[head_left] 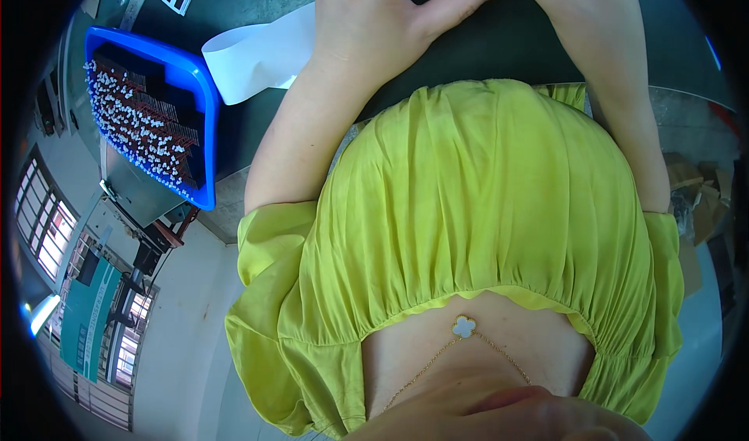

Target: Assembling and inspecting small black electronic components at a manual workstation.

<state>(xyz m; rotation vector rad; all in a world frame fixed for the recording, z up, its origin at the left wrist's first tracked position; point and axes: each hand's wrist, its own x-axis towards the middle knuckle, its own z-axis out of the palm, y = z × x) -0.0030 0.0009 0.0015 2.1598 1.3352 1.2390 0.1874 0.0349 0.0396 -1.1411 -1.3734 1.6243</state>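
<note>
My left hand [374,20] lies flat on the dark table [484,43], fingers loose, thumb stretched out toward my right hand [581,8]. Whether either one is grasping anything I cannot tell, since the fingertips run past the top edge. A white paper strip [257,55] sits just beside my left wrist, partly under it. Farther out on that side stands a blue tray [199,90] packed with small white-tipped parts [140,125]
</note>
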